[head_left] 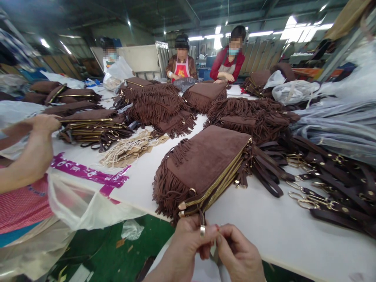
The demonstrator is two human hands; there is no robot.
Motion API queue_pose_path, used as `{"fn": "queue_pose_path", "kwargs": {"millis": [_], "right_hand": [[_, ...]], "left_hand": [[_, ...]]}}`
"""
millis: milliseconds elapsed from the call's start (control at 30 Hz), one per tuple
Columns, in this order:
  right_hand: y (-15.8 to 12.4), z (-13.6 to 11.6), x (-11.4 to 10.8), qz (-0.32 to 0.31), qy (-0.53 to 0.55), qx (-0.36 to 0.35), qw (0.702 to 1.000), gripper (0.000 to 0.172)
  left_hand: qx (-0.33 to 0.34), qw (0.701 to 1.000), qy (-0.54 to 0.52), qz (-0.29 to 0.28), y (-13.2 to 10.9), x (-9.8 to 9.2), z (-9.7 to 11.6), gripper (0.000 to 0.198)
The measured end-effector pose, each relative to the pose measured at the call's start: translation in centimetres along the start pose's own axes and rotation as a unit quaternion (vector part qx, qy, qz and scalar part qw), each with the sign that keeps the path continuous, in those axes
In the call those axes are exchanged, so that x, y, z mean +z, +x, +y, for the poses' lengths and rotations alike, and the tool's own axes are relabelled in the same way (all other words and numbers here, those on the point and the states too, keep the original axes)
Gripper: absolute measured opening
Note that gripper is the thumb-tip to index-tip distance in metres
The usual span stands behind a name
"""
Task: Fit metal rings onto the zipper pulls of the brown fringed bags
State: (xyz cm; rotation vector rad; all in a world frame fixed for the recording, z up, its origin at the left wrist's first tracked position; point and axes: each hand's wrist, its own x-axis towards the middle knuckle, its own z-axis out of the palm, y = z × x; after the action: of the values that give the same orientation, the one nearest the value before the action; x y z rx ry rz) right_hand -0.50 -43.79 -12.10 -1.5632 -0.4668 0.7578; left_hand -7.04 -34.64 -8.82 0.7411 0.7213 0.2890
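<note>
A brown suede bag with fringe lies in front of me near the table edge, its gold zippers facing right and towards me. A short brown zipper pull with a shiny metal piece hangs from its near corner. My left hand is closed around this pull, thumb pointing right. Close beside it, my right hand pinches thumb and forefinger together, touching the left fingertips. Whatever lies between those right fingers is too small to make out.
Dark straps with metal clasps lie right. Fringed bags are stacked behind, with tan paper tags with white strings beside them. At left, a co-worker's hand touches another bag stack. Several people stand across the table.
</note>
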Motion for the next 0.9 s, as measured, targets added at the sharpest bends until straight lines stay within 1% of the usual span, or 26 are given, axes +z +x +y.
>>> {"fn": "queue_pose_path", "kwargs": {"millis": [100,200,267,333,400,433,467,533,567,600,633,700,767,800,833,900], "right_hand": [[0.1,-0.4,0.0,0.015,-0.038,-0.014,0.999,0.033],[0.5,-1.0,-0.2,0.057,-0.087,-0.042,0.994,0.03],[0.8,-1.4,-0.3,0.071,-0.095,-0.048,0.992,0.029],[0.9,-1.6,-0.4,0.058,-0.087,-0.038,0.994,0.029],[0.8,-1.8,-0.6,0.027,-0.07,-0.025,0.997,0.031],[0.7,-1.8,-0.7,0.011,-0.058,-0.015,0.998,0.031],[0.6,-1.8,-0.8,-0.006,-0.044,-0.004,0.999,0.032],[0.6,-1.7,-1.1,-0.036,-0.015,0.012,0.999,0.031],[0.6,-1.6,-1.3,-0.051,-0.003,0.01,0.999,0.03],[0.6,-1.4,-1.4,-0.066,0.007,-0.002,0.998,0.028],[0.6,-1.3,-1.5,-0.075,0.014,-0.02,0.997,0.027],[0.5,-1.1,-1.4,-0.07,0.034,-0.047,0.996,0.026],[0.4,-0.9,-1.2,-0.047,0.073,-0.038,0.996,0.028],[0.3,-0.9,-1.1,-0.035,0.096,-0.024,0.994,0.028],[0.3,-0.9,-1.0,-0.03,0.117,-0.009,0.993,0.028],[0.2,-0.9,-0.9,-0.03,0.145,0.007,0.989,0.027]], "left_hand": [[-0.001,1.0,0.009,-0.004,-0.2,-0.1,0.1,0.027],[-0.024,0.999,0.017,0.014,-0.4,-0.4,0.5,0.023],[-0.043,0.999,0.021,0.008,-0.6,-0.8,0.9,0.026],[-0.068,0.997,0.024,-0.02,-0.8,-1.2,1.5,0.03],[-0.08,0.995,0.047,-0.047,-0.9,-1.5,2.0,0.025],[-0.075,0.993,0.073,-0.05,-1.0,-1.7,2.3,0.021],[-0.062,0.991,0.108,-0.042,-1.0,-1.9,2.4,0.019],[-0.022,0.979,0.203,-0.004,-1.1,-2.4,2.5,0.019],[0.005,0.966,0.259,0.018,-1.1,-2.7,2.5,0.021],[0.041,0.946,0.319,0.038,-1.2,-2.9,2.4,0.023],[0.083,0.92,0.378,0.054,-1.3,-3.1,2.3,0.024],[0.185,0.858,0.472,0.076,-1.5,-3.3,2.2,0.023],[0.276,0.8,0.524,0.091,-1.7,-3.4,2.1,0.018],[0.305,0.781,0.536,0.096,-1.7,-3.4,2.0,0.016],[0.326,0.769,0.542,0.097,-1.8,-3.4,1.9,0.015],[0.346,0.757,0.547,0.096,-1.7,-3.3,1.7,0.015]]}}
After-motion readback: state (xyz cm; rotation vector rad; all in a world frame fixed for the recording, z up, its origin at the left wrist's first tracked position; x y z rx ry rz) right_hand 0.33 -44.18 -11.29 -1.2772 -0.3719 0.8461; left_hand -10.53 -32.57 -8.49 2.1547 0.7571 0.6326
